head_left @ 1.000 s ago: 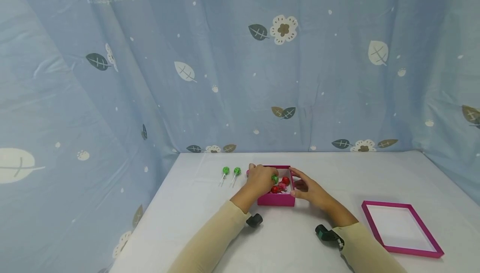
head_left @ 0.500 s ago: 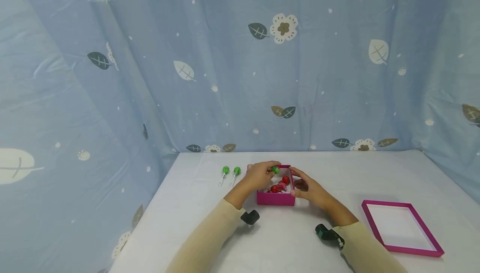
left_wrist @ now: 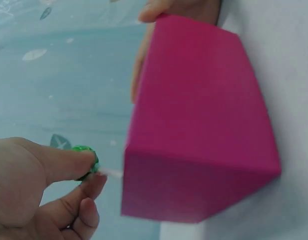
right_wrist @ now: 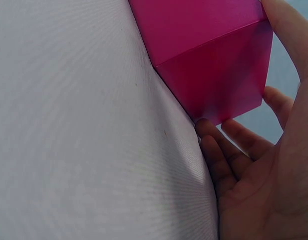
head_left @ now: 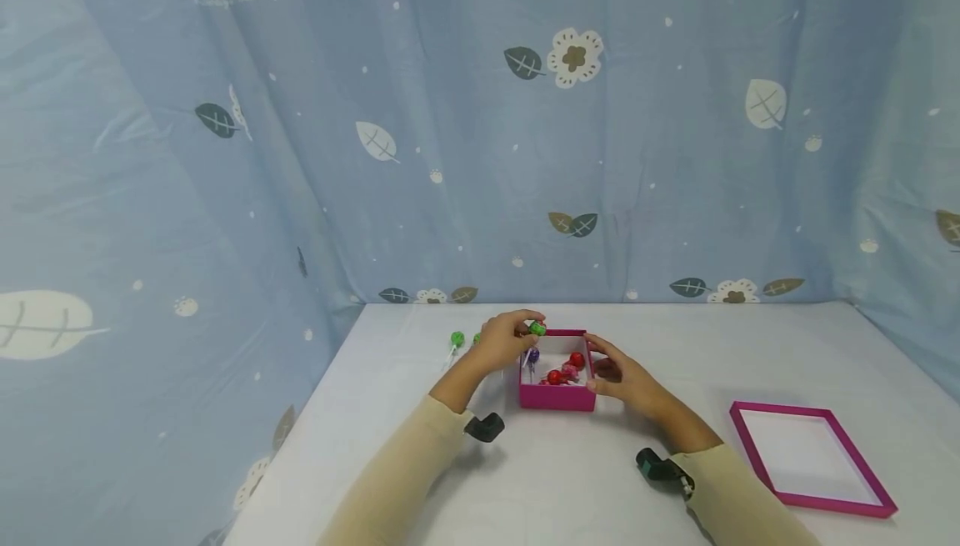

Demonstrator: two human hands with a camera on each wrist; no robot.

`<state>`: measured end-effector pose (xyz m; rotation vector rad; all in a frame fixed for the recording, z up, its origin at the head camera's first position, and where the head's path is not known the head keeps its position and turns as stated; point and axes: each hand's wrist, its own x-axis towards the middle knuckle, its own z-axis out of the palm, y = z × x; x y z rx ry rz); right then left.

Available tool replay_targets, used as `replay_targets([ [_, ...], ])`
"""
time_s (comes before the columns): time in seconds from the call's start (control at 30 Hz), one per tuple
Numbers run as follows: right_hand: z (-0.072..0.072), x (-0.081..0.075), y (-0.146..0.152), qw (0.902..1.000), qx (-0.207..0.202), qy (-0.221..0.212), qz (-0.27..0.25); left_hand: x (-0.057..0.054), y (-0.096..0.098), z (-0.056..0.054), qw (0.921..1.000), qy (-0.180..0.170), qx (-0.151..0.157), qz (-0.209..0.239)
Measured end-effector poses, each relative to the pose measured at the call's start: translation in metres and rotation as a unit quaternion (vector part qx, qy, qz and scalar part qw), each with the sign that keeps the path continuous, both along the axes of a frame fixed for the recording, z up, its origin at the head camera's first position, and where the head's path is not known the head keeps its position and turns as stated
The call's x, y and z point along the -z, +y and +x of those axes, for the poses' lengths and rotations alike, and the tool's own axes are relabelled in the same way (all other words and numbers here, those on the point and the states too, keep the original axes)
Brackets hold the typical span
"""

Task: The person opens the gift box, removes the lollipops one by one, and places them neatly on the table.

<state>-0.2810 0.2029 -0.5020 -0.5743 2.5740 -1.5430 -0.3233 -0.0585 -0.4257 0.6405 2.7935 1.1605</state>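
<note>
In the head view my left hand [head_left: 497, 343] is above the left back corner of a magenta box [head_left: 557, 398]. Between thumb and fingers it pinches a green-wrapped lollipop [head_left: 537, 328], whose white stick points toward the box in the left wrist view. The right hand [head_left: 628, 381] grips the box's right side, thumb at the front corner and fingers along the side wall [right_wrist: 218, 75]. Inside the open-topped box lie a purple lollipop [head_left: 533, 355] at the left, plus red lollipops [head_left: 577, 359] and a pink one [head_left: 570, 371] to the right.
Two more green lollipops lie left of the box; one [head_left: 457, 338] shows fully, and the left hand partly covers the other [head_left: 477, 338]. A magenta-rimmed box lid [head_left: 813, 456] lies inside-up at the right. A blue patterned curtain [head_left: 480, 154] hangs behind the table.
My left hand has lifted the green lollipop from inside the box, up and leftward toward its back edge. The purple lollipop has come into view. The right hand stays at the box.
</note>
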Motion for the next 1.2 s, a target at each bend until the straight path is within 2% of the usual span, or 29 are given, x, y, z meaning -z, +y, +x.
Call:
replay_targets([
  [0.2, 0.0, 0.0, 0.002, 0.9999, -0.007, 0.006, -0.008, -0.004, -0.02, -0.004, 0.9996, 0.008, -0.002, 0.026],
  [0.37, 0.0, -0.001, 0.004, 0.9995, -0.015, 0.003, -0.028, 0.001, -0.02, -0.005, 0.9994, -0.01, 0.003, 0.032],
  [0.47, -0.001, 0.0, 0.004, 0.9994, -0.019, 0.0, -0.03, 0.005, -0.016, -0.003, 0.9994, -0.013, -0.006, 0.031],
  [0.63, -0.002, 0.002, 0.003, 0.9998, -0.013, -0.001, -0.017, 0.008, -0.009, -0.002, 0.9981, 0.013, -0.027, 0.054],
  [0.77, 0.0, -0.001, 0.0, 0.9996, -0.013, -0.01, -0.021, 0.007, -0.012, -0.002, 0.9962, 0.039, -0.029, 0.072],
  [1.0, -0.002, 0.001, 0.002, 0.9999, -0.007, 0.0, -0.011, -0.004, -0.036, -0.007, 0.9938, 0.057, -0.049, 0.082],
  [1.2, -0.003, 0.002, 0.002, 0.9999, -0.01, 0.001, -0.014, -0.002, -0.072, -0.015, 0.9917, 0.061, -0.082, 0.078],
])
